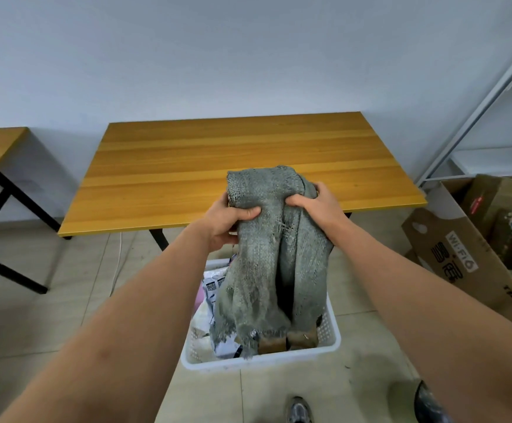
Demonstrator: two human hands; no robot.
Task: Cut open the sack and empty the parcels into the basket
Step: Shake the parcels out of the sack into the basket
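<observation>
The grey-green woven sack [274, 254] hangs in the middle of the frame, limp and frayed at its bottom edge, right over the basket; the left hand [227, 221] and right hand [315, 204] both squeeze its bunched top; behind it stands a wooden table [233, 154] on a tiled floor [74, 288]; the white plastic basket [261, 360] holds parcels [212, 293]; a cardboard box [462, 257] sits at the right.
</observation>
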